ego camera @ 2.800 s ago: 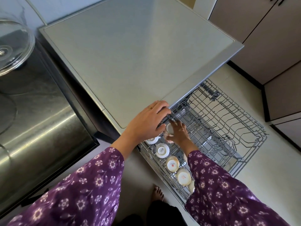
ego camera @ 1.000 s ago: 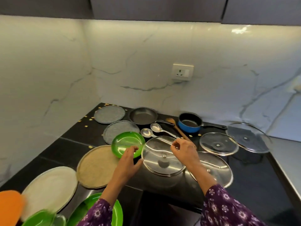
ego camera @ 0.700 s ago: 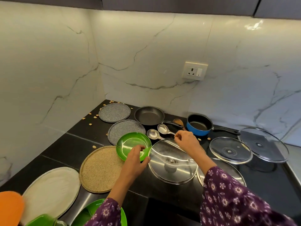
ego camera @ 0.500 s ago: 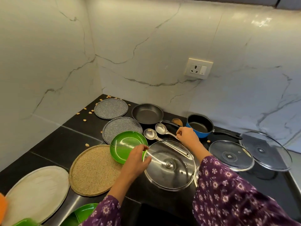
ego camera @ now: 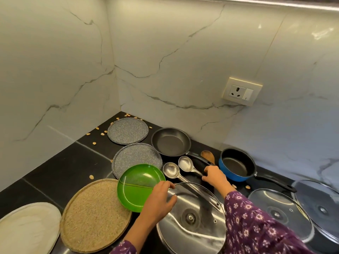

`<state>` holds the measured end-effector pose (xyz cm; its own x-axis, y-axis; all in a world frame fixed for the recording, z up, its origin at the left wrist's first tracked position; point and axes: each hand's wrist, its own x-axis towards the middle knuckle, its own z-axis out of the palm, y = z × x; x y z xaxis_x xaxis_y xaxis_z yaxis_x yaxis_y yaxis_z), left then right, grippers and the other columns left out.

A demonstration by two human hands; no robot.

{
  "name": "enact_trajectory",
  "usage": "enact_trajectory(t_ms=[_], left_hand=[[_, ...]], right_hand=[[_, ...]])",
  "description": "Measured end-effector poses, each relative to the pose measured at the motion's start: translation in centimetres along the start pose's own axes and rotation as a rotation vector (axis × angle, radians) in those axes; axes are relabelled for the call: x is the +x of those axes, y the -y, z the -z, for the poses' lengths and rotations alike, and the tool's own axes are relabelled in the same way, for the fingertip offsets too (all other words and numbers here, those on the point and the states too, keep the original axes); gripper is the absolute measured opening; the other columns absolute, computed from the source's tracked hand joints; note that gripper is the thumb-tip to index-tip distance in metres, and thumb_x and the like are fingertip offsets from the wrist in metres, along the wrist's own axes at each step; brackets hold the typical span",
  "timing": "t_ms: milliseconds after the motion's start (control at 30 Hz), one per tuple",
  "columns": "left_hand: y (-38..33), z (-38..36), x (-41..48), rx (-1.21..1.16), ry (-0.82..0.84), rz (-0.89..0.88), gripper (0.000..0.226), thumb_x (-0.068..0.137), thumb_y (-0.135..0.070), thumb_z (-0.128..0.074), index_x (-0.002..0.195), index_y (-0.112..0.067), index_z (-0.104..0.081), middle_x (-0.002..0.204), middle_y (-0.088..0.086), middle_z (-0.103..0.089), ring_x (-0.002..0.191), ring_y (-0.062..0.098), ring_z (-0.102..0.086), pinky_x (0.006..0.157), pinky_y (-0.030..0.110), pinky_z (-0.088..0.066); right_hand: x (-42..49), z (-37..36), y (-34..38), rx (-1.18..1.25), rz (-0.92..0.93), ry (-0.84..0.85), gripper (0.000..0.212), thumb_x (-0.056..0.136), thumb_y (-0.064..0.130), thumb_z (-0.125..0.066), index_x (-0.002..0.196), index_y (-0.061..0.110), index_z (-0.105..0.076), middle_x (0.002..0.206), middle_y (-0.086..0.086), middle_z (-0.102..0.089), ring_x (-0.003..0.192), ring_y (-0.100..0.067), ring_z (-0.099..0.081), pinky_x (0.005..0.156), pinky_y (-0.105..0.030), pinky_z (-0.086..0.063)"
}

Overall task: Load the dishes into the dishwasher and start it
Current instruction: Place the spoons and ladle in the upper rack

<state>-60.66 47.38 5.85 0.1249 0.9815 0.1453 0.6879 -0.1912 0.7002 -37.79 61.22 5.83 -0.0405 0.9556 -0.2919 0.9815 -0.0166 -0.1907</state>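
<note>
Dirty dishes cover the black counter. My left hand (ego camera: 159, 200) grips the right rim of a green plate (ego camera: 137, 186), which overlaps a grey speckled plate (ego camera: 136, 157) and a tan plate (ego camera: 95, 215). My right hand (ego camera: 215, 177) curls over the handle of a steel ladle (ego camera: 186, 164); a second ladle (ego camera: 171, 170) lies beside it with its handle across a large glass lid (ego camera: 192, 219). Behind are a black frying pan (ego camera: 170, 142), a wooden spoon (ego camera: 208, 156) and a blue saucepan (ego camera: 236, 165). The dishwasher is out of view.
Another grey speckled plate (ego camera: 127, 131) sits in the back corner among scattered shells. A white plate (ego camera: 27, 228) lies at the lower left. Two more glass lids (ego camera: 278, 213) (ego camera: 319, 206) lie at the right. A wall socket (ego camera: 241, 91) is above the saucepan.
The view swung from the dishwasher rack to the counter. My left hand closed on the green plate's rim. My right hand moved forward over the lid onto the ladle handle.
</note>
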Motion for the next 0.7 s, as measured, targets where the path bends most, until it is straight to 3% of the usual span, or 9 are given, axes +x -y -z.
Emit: enact_trajectory(t_ms=[133,333,600,700], left_hand=[[0.3,-0.4,0.1,0.004,-0.012,0.022,0.027,0.09,-0.032,-0.055,0.116,-0.025,-0.052,0.114,-0.015,-0.047,0.11,-0.001,-0.041,0.089,0.007,-0.027],[-0.2,-0.2,0.0,-0.01,-0.018,0.023,0.026,0.089,-0.031,-0.057,0.114,-0.025,-0.052,0.112,-0.015,-0.047,0.109,0.001,-0.042,0.091,0.011,-0.03],[-4.6,-0.5,-0.3,-0.037,0.001,-0.127,0.024,0.083,-0.021,-0.066,0.105,-0.019,-0.057,0.103,-0.009,-0.055,0.1,0.008,-0.05,0.09,0.021,-0.038],[-8.0,-1.9,-0.8,-0.069,0.037,-0.228,0.024,0.083,-0.018,-0.067,0.105,-0.018,-0.058,0.101,-0.01,-0.055,0.098,0.008,-0.052,0.088,0.019,-0.037]], right_hand=[[0.6,-0.6,0.2,-0.057,0.008,-0.014,0.011,0.088,0.025,-0.06,0.097,0.018,-0.06,0.097,-0.003,-0.062,0.086,-0.019,-0.06,0.074,-0.032,-0.052],[-0.4,0.0,-0.2,0.038,0.006,-0.015,0.007,0.085,0.024,-0.063,0.091,0.021,-0.065,0.092,0.0,-0.064,0.084,-0.016,-0.061,0.075,-0.033,-0.054],[-7.6,3.2,-3.3,0.218,-0.073,-0.222,0.008,0.081,0.02,-0.06,0.084,0.02,-0.068,0.085,-0.001,-0.068,0.08,-0.021,-0.062,0.07,-0.033,-0.05],[-12.3,3.8,-6.7,0.411,-0.134,-0.325,0.006,0.08,0.019,-0.061,0.076,0.022,-0.064,0.076,0.0,-0.069,0.071,-0.02,-0.065,0.068,-0.034,-0.053]])
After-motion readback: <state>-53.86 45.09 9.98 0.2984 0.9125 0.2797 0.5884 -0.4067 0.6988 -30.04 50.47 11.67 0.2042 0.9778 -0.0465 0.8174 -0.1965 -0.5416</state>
